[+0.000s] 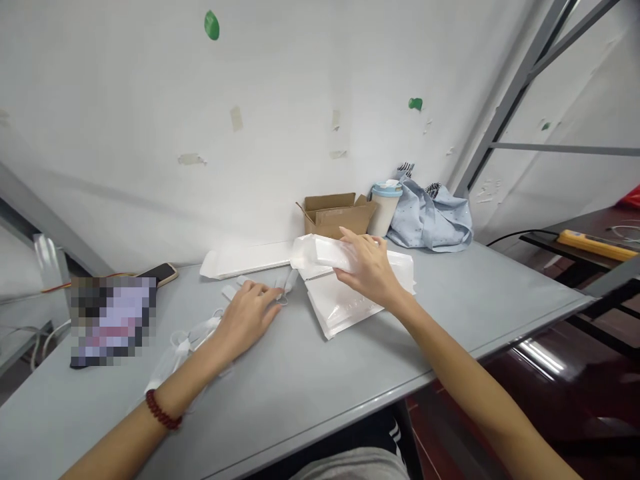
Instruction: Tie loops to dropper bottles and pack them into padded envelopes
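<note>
My right hand [369,265] is closed around a long white packet [327,253], which looks like a plastic-covered sleeve. It is held over several flat white plastic packets [345,307] on the table. My left hand [253,312] reaches low over the tabletop, fingers a little bent and thumb apart, with no held thing visible. Its fingertips are beside small white pieces with thin loops [289,281]; whether they touch is unclear. More white looped items in clear wrapping [183,347] lie in a row, partly behind my left forearm. Another flat white packet [245,260] lies near the wall.
An open cardboard box [340,219], a cup with a blue lid [385,208] and a light blue cloth bag [430,217] stand at the back right of the grey table [320,380]. A phone [159,273] and a blurred-out item [115,320] lie at left.
</note>
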Available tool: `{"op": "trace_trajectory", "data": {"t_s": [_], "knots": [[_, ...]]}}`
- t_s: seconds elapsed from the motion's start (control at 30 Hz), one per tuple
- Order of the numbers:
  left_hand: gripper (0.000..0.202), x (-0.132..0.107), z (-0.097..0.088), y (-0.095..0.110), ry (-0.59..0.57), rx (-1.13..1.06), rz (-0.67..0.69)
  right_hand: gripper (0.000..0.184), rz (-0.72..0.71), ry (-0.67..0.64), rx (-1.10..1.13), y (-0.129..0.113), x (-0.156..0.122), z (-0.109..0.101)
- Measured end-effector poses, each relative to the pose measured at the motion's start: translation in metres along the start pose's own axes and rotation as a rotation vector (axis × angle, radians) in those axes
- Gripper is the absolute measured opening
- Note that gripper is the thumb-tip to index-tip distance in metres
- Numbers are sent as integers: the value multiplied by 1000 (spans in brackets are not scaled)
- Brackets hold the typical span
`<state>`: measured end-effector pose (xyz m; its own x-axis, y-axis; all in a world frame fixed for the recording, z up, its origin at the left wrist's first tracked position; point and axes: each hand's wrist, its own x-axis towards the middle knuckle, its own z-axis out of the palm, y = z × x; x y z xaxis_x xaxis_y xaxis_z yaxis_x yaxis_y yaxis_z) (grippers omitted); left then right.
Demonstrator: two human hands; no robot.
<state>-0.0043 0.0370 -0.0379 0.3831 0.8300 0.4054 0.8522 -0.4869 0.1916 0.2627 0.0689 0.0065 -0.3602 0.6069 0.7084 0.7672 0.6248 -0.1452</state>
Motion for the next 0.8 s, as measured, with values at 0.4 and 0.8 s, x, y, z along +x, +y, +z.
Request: {"op": "trace_trajectory", "data": {"t_s": [0.4, 0.8], "knots": [[19, -5, -16, 2, 92, -13, -114, 70, -36, -124, 13, -11, -6, 7], [15, -12, -58, 19, 293, -354, -301, 71, -66, -212, 64, -17, -8, 6]]}}
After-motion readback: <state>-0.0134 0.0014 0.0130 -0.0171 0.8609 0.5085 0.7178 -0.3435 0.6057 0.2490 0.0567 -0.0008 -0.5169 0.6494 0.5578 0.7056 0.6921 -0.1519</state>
